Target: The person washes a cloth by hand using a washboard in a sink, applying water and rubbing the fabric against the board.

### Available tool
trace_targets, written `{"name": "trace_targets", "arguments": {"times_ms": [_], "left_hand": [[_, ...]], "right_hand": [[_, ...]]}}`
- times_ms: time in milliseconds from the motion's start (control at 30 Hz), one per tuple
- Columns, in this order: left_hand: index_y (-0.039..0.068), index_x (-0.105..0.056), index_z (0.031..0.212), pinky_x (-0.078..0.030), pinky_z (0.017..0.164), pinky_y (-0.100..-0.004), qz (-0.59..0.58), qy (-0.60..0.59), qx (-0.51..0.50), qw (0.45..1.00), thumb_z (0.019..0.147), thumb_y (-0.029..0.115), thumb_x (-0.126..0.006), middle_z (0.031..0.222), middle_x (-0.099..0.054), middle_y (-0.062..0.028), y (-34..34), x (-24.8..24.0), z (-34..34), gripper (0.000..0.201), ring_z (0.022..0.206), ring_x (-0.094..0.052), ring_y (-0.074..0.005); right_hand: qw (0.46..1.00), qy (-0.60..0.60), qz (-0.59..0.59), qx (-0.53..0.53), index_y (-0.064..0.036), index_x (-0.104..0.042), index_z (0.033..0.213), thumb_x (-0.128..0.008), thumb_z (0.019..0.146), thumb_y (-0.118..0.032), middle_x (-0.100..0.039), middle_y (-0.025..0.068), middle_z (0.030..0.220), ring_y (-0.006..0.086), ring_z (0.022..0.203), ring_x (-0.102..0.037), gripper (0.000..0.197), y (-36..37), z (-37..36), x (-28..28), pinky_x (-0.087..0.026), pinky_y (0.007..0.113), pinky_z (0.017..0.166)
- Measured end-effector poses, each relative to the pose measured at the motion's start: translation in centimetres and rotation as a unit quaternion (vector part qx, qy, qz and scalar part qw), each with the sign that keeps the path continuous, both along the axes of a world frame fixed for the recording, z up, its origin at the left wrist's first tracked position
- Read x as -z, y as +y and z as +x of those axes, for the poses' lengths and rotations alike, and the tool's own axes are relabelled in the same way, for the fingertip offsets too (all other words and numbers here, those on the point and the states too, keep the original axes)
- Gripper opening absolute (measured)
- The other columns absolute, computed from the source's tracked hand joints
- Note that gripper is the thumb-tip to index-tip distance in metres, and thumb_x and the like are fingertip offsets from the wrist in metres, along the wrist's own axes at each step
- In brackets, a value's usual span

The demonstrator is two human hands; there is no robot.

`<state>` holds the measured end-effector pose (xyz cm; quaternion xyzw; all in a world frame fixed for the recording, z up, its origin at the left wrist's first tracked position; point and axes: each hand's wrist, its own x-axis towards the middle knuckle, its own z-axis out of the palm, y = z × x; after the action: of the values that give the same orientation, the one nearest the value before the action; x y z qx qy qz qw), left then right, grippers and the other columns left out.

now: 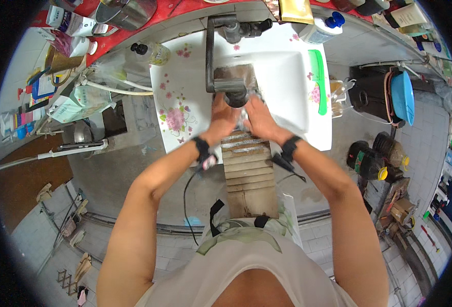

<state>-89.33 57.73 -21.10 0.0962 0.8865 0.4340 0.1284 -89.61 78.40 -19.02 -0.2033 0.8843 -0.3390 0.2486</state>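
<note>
A brown ribbed washboard [250, 176] lies lengthwise over the sink's [293, 84] front edge. Whitish foam [237, 138] streaks its ridges.

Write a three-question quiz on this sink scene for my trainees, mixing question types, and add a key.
1. Multiple choice: What colour is the comb on the right side of the sink?
A) Blue
B) Green
C) Red

2. True or false: The ridged board lies wholly within the sink.

3. Fill in the blank: The left hand and the right hand are both close to the dark ____.

Key: 1. B. 2. False; it extends past the near edge toward the person. 3. Faucet.
</note>
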Motion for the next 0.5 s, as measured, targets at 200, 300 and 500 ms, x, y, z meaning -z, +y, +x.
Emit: {"name": "trace_targets", "arguments": {"times_ms": [200,300,500], "left_hand": [[0.006,-0.048,0.155,-0.028,0.128,-0.0591,-0.109,0.049,0.022,0.993,0.104,0.019,-0.06,0.161,-0.045,-0.0238,0.5,1.2,0.9,0.054,0.151,-0.038,-0.044],[0.007,-0.048,0.156,-0.03,0.125,-0.0559,-0.197,0.116,0.064,0.971,0.102,0.023,-0.062,0.159,-0.046,-0.0247,-4.2,4.9,-3.8,0.058,0.148,-0.041,-0.0467],[-0.001,-0.046,0.148,-0.024,0.127,-0.0673,-0.073,0.043,0.059,0.995,0.11,0.034,-0.057,0.158,-0.042,-0.0342,1.0,-1.4,5.9,0.053,0.154,-0.034,-0.053]], "right_hand": [[0.988,0.151,0.011,-0.032,-0.0012,-0.034,0.166,-0.076,0.094,-0.024,-0.035,0.0322,0.167,0.0514,0.155,-0.035,0.086,0.9,2.1,1.1,-0.029,0.063,0.127],[0.99,0.138,0.038,0.006,-0.0045,-0.031,0.167,-0.075,0.096,-0.025,-0.032,0.0307,0.169,0.0504,0.156,-0.034,0.086,-3.0,-3.7,0.4,-0.029,0.065,0.127],[0.997,0.069,-0.002,-0.041,-0.004,-0.034,0.163,-0.081,0.09,-0.016,-0.032,0.0307,0.167,0.0531,0.154,-0.034,0.088,2.1,5.6,-2.4,-0.035,0.067,0.122]]}}
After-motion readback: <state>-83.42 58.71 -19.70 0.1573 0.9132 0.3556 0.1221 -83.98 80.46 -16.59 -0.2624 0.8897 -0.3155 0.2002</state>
